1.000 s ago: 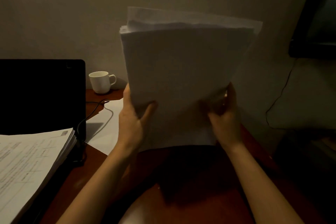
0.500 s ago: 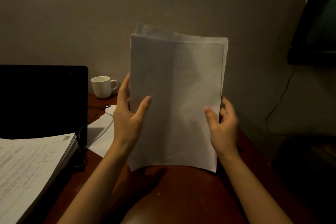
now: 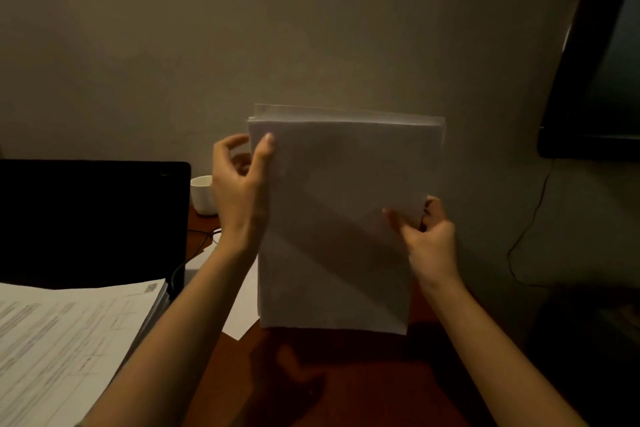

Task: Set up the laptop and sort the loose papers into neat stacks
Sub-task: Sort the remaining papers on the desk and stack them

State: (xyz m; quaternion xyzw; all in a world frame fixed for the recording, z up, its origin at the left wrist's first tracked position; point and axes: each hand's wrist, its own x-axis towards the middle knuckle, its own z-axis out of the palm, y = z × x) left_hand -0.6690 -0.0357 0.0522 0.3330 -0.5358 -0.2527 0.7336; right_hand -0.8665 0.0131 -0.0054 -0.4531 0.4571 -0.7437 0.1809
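Head view: we are holding the sheaf of papers (image 3: 341,218) upright above the counter (image 3: 346,385), left hand (image 3: 239,191) and right hand (image 3: 427,236) pinching its side edges; light, floppy sheets, likely best gripped at both edges.

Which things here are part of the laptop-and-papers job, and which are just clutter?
Part of the job:
held sheaf of paper, upright, in left hand and right hand
printed stack
loose sheet on the desk
laptop, screen dark

Lying about:
white cup
dark monitor
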